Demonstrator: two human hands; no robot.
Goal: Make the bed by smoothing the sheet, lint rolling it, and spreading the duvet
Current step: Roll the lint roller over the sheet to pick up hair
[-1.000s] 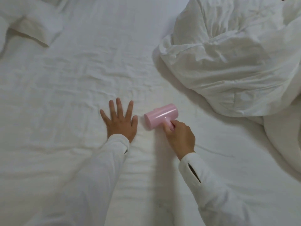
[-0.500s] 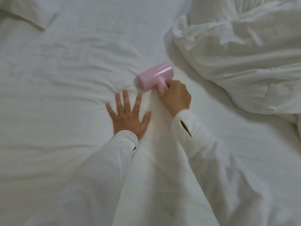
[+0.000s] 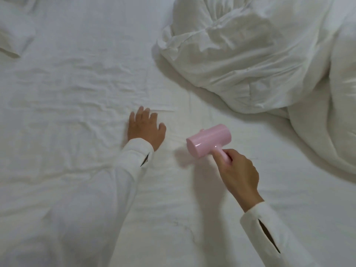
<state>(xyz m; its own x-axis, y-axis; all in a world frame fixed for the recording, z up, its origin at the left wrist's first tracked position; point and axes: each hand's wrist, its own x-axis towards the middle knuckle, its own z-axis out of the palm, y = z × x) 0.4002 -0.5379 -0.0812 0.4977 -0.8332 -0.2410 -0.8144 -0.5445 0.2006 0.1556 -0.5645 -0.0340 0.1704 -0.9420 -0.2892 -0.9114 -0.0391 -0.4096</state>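
Note:
A wrinkled white sheet (image 3: 73, 97) covers the bed. My left hand (image 3: 145, 128) lies flat on it near the middle, fingers spread and pressing the fabric. My right hand (image 3: 238, 173) grips the short handle of a pink lint roller (image 3: 209, 140), whose drum sits just right of the left hand, at or slightly above the sheet. The white duvet (image 3: 250, 54) is bunched in a heap at the upper right.
A white pillow corner (image 3: 15, 35) shows at the upper left. The duvet heap runs down the right side (image 3: 327, 141) of the bed. Flat sheet stretches across the left and bottom of the view.
My right hand pushed the roller away across the sheet, then pulled it back toward me and to the right. My left hand stayed flat on the sheet.

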